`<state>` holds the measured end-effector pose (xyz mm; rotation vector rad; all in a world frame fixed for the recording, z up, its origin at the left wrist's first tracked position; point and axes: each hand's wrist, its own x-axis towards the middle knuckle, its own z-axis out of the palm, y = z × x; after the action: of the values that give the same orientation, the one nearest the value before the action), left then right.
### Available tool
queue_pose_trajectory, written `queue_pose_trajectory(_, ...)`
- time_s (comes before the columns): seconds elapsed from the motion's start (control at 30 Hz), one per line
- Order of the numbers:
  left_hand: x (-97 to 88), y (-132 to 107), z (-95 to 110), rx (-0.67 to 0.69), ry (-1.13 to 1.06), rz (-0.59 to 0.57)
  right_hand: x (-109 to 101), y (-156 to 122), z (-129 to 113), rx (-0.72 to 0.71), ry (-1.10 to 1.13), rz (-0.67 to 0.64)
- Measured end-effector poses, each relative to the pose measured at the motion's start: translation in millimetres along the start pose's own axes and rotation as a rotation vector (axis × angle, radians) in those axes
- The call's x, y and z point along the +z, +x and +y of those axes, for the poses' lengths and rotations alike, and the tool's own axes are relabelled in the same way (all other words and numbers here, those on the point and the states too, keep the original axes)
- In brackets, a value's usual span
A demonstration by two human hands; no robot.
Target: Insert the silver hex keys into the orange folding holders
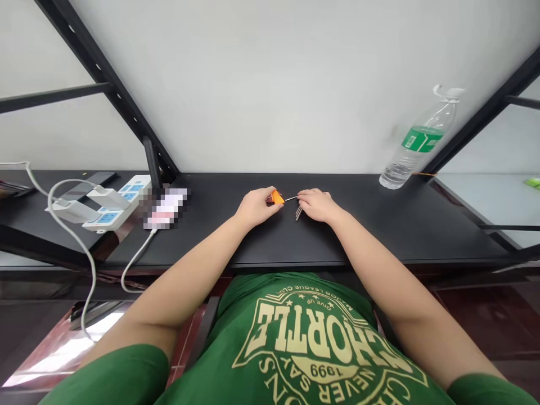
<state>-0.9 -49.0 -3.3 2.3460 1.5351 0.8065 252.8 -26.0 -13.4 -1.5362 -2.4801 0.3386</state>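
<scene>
Black counter (206, 197) bearing all items; every position is given from the orange holder (277, 197), which lies near the counter's middle. Far to the left of the holder sits a white power strip (113, 209) with two white plugs (105, 199) seated in it, and a white cable (86, 253) loops from it over the near edge. Nearer, but well apart from the holder on the same side, lies a small blurred object (165, 208) whose nature cannot be told. Directly left of the holder and touching it is the left hand (255, 207): its grip is closed about the holder, thumb and fingertips pinching the orange body so that only its right end shows. From that right end a thin metal rod (291, 198) projects, its long axis running almost level along the counter's length, away from the holder. The rod's far tip meets the right hand (318, 205), just right of the holder, whose grip is pressed together on the tip, palm down. Both hands are thus equally near, one at each end of the rod, and nothing stands between them. Slightly right of the holder and nearer the person, a few loose metal rods (298, 212) lie on the counter, partly under the right fingers. Far to the right of the holder and behind it, a clear water bottle (417, 146) with a green label stands against the pale wall, well clear of both arms.
</scene>
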Motion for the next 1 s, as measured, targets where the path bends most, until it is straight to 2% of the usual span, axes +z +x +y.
queue_pose_trajectory(0.2, -1.5, -1.3, 3.4, 0.000, 0.013, -0.007, -9.2, -3.7, 20.4, -0.038, 0.096, 0.032)
queue_pose_trajectory(0.43, -0.1, -0.7, 0.6, -0.007, -0.017, -0.024, -16.3, -9.9, 22.0, -0.116, 0.155, 0.040)
queue_pose_trajectory(0.53, 1.0, -0.6, -0.4, 0.005, -0.020, -0.031, -14.4, -10.4, 19.5, -0.151, 0.152, 0.004)
queue_pose_trajectory(0.77, 3.4, -0.7, -1.1, 0.026, -0.011, -0.063, -6.7, -10.0, 10.2, -0.130, 0.143, -0.004)
queue_pose_trajectory(0.93, 6.6, -3.3, 6.3, 0.107, 0.036, -0.081, -7.0, -11.7, -7.4, -0.118, 0.271, 0.169)
queue_pose_trajectory(1.0, 7.7, -5.2, 12.2, 0.154, 0.080, -0.080, -5.6, -11.3, -17.2, -0.088, 0.400, 0.174)
